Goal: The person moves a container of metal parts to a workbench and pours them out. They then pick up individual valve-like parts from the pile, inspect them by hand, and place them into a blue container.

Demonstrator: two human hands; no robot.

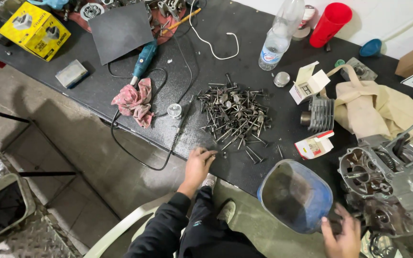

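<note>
Left hand (198,165), fingers curled narrow, pinches at the bench edge below the valve pile (235,114); right hand (342,236), lower right, grips the blue bucket (295,196) rim.

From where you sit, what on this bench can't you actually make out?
All from the head view:
- Right hand: cut off by the bottom edge; its grip at the blue tub is unclear.
- Left hand: fingertips at the bench edge; whether they pinch a valve is too small to tell.
- Valve pile: too tangled to count.
- Engine: cut off by the right edge.
- Tan bag: contents hidden by its cloth.
</note>
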